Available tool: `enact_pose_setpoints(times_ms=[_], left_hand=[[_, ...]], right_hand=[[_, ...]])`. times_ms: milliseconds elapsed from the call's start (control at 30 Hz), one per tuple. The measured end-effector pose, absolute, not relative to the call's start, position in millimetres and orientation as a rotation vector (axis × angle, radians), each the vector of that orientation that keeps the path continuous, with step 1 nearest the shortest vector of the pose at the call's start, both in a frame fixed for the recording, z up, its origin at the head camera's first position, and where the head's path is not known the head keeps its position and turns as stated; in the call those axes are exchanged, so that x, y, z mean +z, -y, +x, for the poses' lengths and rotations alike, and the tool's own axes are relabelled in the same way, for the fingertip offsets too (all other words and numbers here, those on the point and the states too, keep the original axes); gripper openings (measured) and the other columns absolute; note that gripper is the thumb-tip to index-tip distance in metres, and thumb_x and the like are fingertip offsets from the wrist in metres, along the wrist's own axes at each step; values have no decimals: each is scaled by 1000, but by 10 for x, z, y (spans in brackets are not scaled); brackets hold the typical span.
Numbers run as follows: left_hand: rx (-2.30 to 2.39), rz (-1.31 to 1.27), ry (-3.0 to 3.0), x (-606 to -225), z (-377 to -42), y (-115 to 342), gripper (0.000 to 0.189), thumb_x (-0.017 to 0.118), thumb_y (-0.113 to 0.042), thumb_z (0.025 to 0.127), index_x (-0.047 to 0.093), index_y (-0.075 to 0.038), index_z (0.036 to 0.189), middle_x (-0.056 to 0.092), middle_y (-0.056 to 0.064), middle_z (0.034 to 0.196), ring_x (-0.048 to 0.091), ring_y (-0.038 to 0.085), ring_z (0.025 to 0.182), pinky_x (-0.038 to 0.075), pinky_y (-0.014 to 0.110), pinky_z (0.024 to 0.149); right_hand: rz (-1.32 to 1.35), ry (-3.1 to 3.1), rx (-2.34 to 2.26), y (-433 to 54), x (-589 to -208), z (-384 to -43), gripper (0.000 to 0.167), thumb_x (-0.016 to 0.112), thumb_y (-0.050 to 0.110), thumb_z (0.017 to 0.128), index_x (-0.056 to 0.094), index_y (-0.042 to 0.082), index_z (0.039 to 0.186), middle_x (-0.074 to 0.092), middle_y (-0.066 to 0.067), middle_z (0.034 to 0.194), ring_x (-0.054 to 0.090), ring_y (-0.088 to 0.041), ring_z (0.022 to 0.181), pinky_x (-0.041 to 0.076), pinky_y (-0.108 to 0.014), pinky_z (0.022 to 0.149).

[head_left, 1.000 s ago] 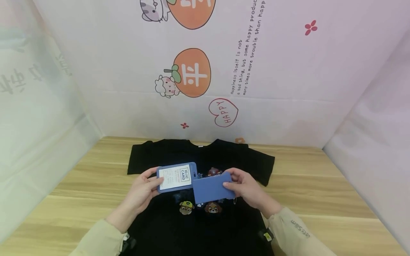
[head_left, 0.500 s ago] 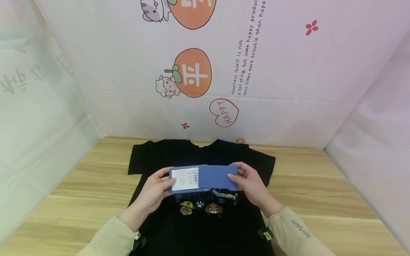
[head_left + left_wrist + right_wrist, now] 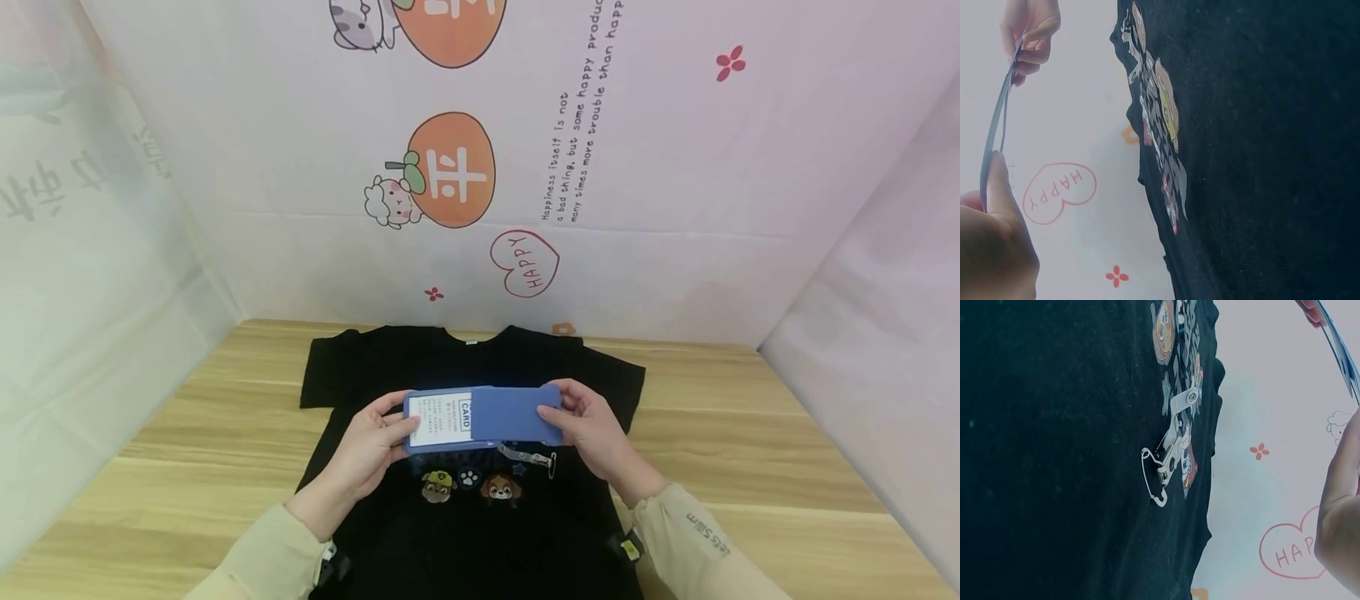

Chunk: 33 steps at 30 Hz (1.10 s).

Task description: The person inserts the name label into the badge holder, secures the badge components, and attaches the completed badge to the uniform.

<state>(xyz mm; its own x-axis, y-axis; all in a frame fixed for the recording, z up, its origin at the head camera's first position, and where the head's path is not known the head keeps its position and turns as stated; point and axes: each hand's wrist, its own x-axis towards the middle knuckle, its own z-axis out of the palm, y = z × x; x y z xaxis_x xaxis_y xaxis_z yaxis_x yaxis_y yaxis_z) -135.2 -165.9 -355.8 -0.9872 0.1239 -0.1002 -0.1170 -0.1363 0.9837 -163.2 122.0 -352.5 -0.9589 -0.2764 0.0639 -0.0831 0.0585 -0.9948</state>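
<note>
My left hand [image 3: 377, 442] pinches the left end of a blue ID card holder [image 3: 438, 449], thumb on the white card [image 3: 438, 419] facing up. With thumb and fingers, my right hand [image 3: 592, 422] grips the right end of a flat blue cover [image 3: 510, 414]. The cover overlaps the right part of the card, hiding some of its print. In the left wrist view the two blue pieces [image 3: 999, 125] appear edge-on, raised above a black T-shirt [image 3: 480, 533]. A badge clip strap with a safety pin [image 3: 1150, 478] lies on the shirt's printed front.
The T-shirt is spread on a wood-grain table [image 3: 750, 467], its neck toward the back. Cartoon dog faces [image 3: 500, 488] decorate its chest. A printed white cloth [image 3: 637, 167] hangs behind the table, and more pale cloth [image 3: 105, 275] hangs along both sides.
The holder and cover were offset at an angle; now they lie in line, the cover over part of the card. My left hand has moved right, and the clip strap has come into sight.
</note>
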Motion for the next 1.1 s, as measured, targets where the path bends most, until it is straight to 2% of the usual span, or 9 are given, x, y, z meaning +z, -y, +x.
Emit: enact_pose_setpoints(times_ms=[367,833,1100], left_hand=[[2263,-1,-1939,-3563,-1363,1624,44,49,-1,96,36,0,139,65,17,117,68,13,89,57,26,77],[2272,21,-1909,-3567,-1370,1611,45,49,-1,96,36,1,139,66,15,115,68,12,88,56,25,75],[2270,17,-1907,-3574,-1388,1588,45,50,-1,95,37,0,139,65,17,118,68,13,89,57,26,77]], right_hand=[[-335,-2187,-2026,-1265,-3523,-1636,33,59,9,93,46,-7,119,64,-10,110,60,-18,95,56,-41,79],[-319,-2169,-2043,-1320,-3524,-1621,32,59,8,92,47,-7,117,65,0,100,62,-13,90,57,-34,76],[-324,-2186,-2037,-1369,-3536,-1638,30,59,8,92,48,-7,116,66,2,98,62,-12,89,57,-34,75]])
